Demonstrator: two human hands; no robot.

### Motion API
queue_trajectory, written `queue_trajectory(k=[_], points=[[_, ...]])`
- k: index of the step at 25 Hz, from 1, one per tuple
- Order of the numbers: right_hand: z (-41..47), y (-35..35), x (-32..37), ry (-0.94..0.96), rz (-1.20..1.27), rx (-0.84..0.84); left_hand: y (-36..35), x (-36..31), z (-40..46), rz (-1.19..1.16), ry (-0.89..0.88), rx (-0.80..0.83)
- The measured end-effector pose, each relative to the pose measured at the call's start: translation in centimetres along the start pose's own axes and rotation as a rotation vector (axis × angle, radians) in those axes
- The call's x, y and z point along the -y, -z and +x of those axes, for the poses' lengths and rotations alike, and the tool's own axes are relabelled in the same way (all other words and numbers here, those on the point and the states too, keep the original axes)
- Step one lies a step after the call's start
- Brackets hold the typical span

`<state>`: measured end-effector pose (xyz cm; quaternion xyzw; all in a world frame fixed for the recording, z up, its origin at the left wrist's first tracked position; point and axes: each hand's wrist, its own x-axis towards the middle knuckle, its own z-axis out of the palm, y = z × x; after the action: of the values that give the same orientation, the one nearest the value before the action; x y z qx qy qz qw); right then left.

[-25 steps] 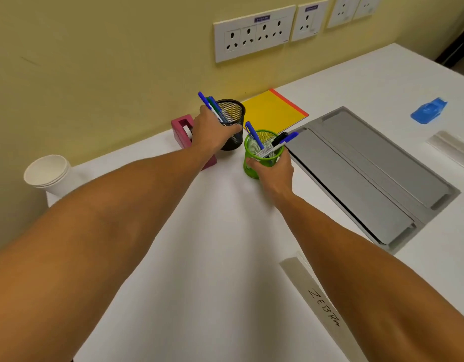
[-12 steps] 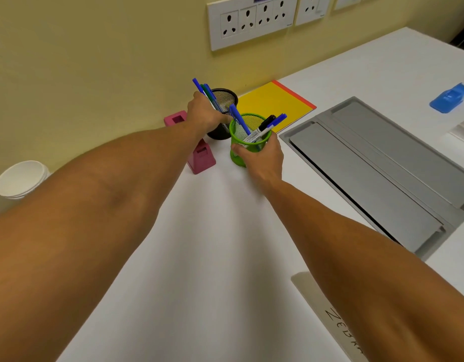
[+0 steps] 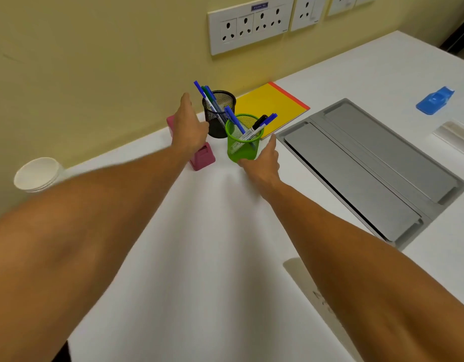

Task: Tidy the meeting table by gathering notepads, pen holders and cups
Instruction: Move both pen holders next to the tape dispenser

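Head camera, looking down at a white table [image 3: 204, 257] set against a yellow wall. Half a second before, each hand had been wrapped around a pen holder; now both had let go. The left hand [image 3: 188, 129] was spread wide with fingers straight, just left of the black mesh pen holder [image 3: 219, 118] and over a pink block [image 3: 202, 157], holding nothing. The right hand [image 3: 263, 160] was also spread and empty, its thumb touching or nearly touching the base of the green pen holder [image 3: 242, 145].

The two holders stood upright, close together near the wall, the green one in front of the black, each with pens inside. A yellow notepad [image 3: 274, 105] lay flat just behind them. A stack of white paper cups [image 3: 38, 173] stood well apart at the far left edge.

This suggested the pen holders were grouped with the notepad, and the cups were probably what remained to gather.
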<state>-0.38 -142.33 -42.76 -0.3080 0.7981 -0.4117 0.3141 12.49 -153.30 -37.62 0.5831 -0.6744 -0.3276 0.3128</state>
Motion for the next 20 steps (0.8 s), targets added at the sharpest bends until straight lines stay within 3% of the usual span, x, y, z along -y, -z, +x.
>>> queue_trajectory(k=[2, 4, 10, 13, 20], points=[[-3.8, 1.9, -0.4, 0.092, -0.060, -0.011, 0.5, 0.6, -5.1, -0.185, -0.052, -0.088], [-8.3, 3.9, -1.1, 0.181, -0.136, 0.000, 1.1, 0.2, -10.7, -0.223, -0.072, -0.113], [-19.3, 11.0, -3.1, 0.218, -0.225, -0.059, 4.9, -2.6, -19.8, 0.092, -0.171, 0.114], [-24.8, 14.6, -4.0, 0.218, -0.258, -0.108, 6.5, -4.2, -23.0, 0.232, -0.311, 0.284], [-38.7, 23.0, -5.6, 0.123, -0.298, -0.285, 7.9, -12.4, -32.8, 0.184, -0.620, 0.396]])
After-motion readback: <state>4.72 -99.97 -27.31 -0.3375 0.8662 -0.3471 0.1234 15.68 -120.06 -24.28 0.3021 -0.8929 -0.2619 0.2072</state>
